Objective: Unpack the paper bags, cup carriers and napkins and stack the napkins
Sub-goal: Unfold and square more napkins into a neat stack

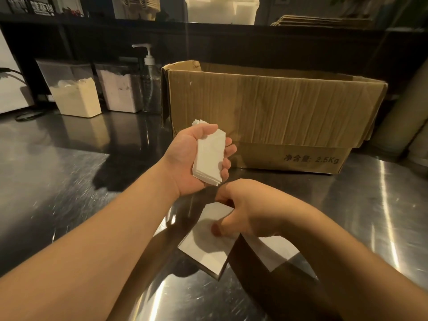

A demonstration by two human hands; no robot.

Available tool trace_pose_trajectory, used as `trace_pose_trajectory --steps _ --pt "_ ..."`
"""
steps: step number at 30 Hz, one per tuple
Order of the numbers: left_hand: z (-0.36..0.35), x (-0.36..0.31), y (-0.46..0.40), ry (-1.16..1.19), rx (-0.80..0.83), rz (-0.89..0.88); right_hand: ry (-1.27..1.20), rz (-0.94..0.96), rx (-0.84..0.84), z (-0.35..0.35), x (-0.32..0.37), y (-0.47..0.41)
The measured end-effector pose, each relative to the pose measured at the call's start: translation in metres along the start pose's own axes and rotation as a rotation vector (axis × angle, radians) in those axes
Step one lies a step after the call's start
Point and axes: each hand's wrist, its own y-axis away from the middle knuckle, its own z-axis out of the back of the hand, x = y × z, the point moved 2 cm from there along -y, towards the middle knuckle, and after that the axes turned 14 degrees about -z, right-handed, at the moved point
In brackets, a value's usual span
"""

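Head view: left hand point(192, 158) at center, palm up, fingers curled round a small napkin bundle point(209, 156), held above the steel surface point(58, 172). Right hand point(245, 212) at 5 o'clock, thumb and fingers pinching the napkin stack point(206, 249) lying on the surface. Open cardboard box point(273, 112) at 1 o'clock, behind both hands.

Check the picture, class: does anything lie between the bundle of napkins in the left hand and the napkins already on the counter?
Yes. The right hand rests on the counter napkins, below the left hand holding the napkin bundle. Nothing else visible intervenes.
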Motion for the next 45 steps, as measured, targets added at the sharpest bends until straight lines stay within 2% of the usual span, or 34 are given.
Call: trace_pose_trajectory --steps 9,16,21,25,30,34,39,42,45 --pt "-0.003 0.001 0.001 -0.101 -0.054 -0.023 -0.115 0.077 -0.040 0.011 -0.007 0.003" --pt "-0.004 0.001 0.001 -0.144 -0.070 -0.023 -0.093 0.143 -0.089 0.010 -0.010 -0.001" --pt "-0.004 0.000 0.001 -0.229 -0.012 -0.026 -0.358 0.243 -0.089 0.024 -0.017 0.008" --pt "-0.004 0.003 0.002 -0.316 0.095 0.056 -0.589 0.264 -0.255 0.038 -0.024 0.011" --pt "-0.010 0.009 0.006 -0.217 0.212 0.102 -0.818 0.236 -0.386 0.041 -0.027 0.011" --pt "-0.012 0.014 0.007 -0.181 0.239 0.124 -0.854 0.230 -0.495 0.040 -0.027 0.008" --pt "-0.014 0.016 0.012 -0.211 0.232 0.122 -0.801 0.224 -0.520 0.037 -0.025 0.008" --pt "-0.012 0.016 0.011 -0.184 0.188 0.150 -0.756 0.087 -0.565 0.044 -0.032 0.004" --pt "-0.011 0.014 0.008 -0.152 0.194 0.141 -0.440 -0.142 -0.562 0.056 -0.048 0.000"
